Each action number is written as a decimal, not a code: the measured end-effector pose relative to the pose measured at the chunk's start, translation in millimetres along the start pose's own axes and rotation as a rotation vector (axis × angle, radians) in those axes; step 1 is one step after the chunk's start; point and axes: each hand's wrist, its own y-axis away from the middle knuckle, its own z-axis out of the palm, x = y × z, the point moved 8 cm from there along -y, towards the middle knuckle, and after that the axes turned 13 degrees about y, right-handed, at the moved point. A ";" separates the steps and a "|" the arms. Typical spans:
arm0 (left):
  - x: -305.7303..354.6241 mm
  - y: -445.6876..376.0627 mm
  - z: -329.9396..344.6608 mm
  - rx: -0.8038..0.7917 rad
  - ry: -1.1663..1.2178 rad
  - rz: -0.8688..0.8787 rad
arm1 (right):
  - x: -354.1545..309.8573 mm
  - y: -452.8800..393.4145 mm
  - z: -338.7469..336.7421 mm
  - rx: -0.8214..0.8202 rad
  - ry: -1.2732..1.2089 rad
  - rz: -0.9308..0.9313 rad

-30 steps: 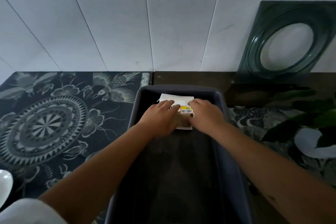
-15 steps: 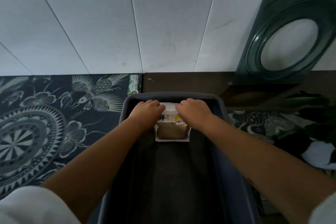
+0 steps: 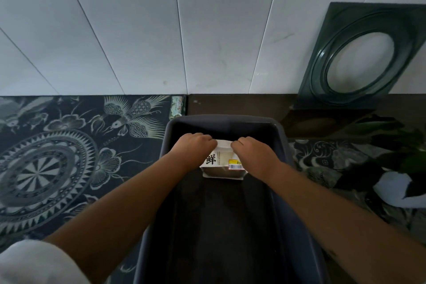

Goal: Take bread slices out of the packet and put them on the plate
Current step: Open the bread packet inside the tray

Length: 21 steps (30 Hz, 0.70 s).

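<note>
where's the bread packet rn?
Head view, centre: the bread packet lies at the far end of the dark tray, its top edge pinched between the left hand and right hand.

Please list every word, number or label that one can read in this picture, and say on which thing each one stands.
"鮮": large black character on the white bread packet, which both hands grip at its top inside the dark grey plastic tray.
Yellow barcode sticker on the same packet: its print is too small to read.
Small strip label at the edge of the dark patterned mat: blurred, unreadable.
</note>
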 end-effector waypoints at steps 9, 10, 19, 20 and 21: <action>52.8 92.1 3.2 0.030 0.120 -0.006 | -48.3 92.0 -33.4 0.038 -0.017 -0.025; 59.5 104.1 4.7 0.041 0.132 -0.006 | -55.5 104.6 -35.6 0.037 -0.023 -0.026; 118.5 207.3 12.3 0.134 0.192 0.056 | -116.1 210.6 -52.9 0.067 -0.104 -0.054; 123.0 215.4 16.9 0.131 0.190 0.061 | -121.9 219.7 -52.4 0.065 -0.121 -0.048; 127.9 224.0 22.6 0.125 0.193 0.062 | -128.0 229.7 -49.8 0.058 -0.135 -0.037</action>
